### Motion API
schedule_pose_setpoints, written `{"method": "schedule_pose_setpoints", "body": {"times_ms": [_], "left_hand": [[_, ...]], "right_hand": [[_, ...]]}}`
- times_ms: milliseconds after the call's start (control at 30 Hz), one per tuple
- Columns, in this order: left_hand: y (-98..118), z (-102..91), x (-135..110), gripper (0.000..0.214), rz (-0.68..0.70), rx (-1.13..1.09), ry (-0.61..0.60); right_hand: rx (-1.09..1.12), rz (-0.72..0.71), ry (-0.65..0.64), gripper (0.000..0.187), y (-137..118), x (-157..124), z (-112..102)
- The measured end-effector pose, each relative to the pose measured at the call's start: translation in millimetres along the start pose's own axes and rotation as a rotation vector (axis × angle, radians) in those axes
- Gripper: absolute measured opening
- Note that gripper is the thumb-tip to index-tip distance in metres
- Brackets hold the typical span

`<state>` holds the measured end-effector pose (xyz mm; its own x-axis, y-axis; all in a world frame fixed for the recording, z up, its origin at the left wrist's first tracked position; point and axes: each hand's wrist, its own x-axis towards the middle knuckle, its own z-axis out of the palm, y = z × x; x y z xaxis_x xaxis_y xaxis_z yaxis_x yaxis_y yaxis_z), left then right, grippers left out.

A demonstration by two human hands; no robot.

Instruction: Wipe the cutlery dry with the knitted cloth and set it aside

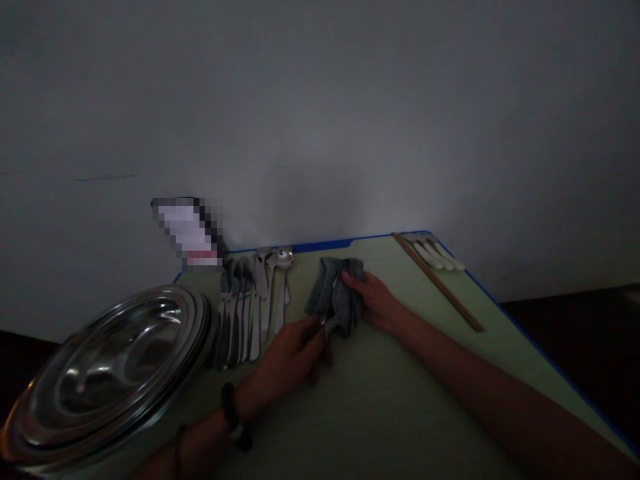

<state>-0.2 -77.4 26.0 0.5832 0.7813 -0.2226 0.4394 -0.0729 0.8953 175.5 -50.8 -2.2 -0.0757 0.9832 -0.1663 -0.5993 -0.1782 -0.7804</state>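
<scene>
A folded grey-blue cloth (327,287) with a checked side is held above the middle of the table. My right hand (375,300) is closed around its right side, thumb on top. At its lower left, my left hand (303,347) pinches a piece of metal cutlery (324,322); only a small shiny bit shows, and the cloth hides the rest. Left of the hands lies a row of metal knives and forks (243,300), with spoons (285,259) at its right end.
Stacked metal plates (120,360) stand at the left. A pixelated upright device (185,230) leans by the wall (320,120). Wooden chopsticks (440,283) and white-handled forks (437,257) lie at the far right of the blue-edged table (380,400).
</scene>
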Motion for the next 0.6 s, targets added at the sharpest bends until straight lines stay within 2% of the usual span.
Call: {"method": "schedule_pose_setpoints", "body": {"times_ms": [100, 233, 333, 467, 600], "left_hand": [[0.3, -0.7, -0.6, 0.029, -0.022, -0.009, -0.010], [0.6, -0.1, -0.5, 0.029, -0.011, 0.063, 0.070], [-0.2, 0.4, 0.5, 0.028, 0.015, 0.046, 0.123], [-1.4, 0.0, 1.3, 0.028, 0.022, 0.023, 0.230], [-0.8, -0.5, -0.2, 0.028, -0.033, -0.034, 0.212]], "right_hand": [[0.084, -0.068, 0.118, 0.024, 0.3, 5.2, -1.7], [0.139, -0.088, 0.177, 0.022, 0.0, 8.5, -1.4], [0.131, -0.017, 0.152, 0.020, -0.7, 8.8, -0.2], [0.126, 0.070, 0.044, 0.020, -2.9, 9.6, -3.1], [0.124, 0.081, -0.029, 0.023, -5.2, 11.4, -8.5]]}}
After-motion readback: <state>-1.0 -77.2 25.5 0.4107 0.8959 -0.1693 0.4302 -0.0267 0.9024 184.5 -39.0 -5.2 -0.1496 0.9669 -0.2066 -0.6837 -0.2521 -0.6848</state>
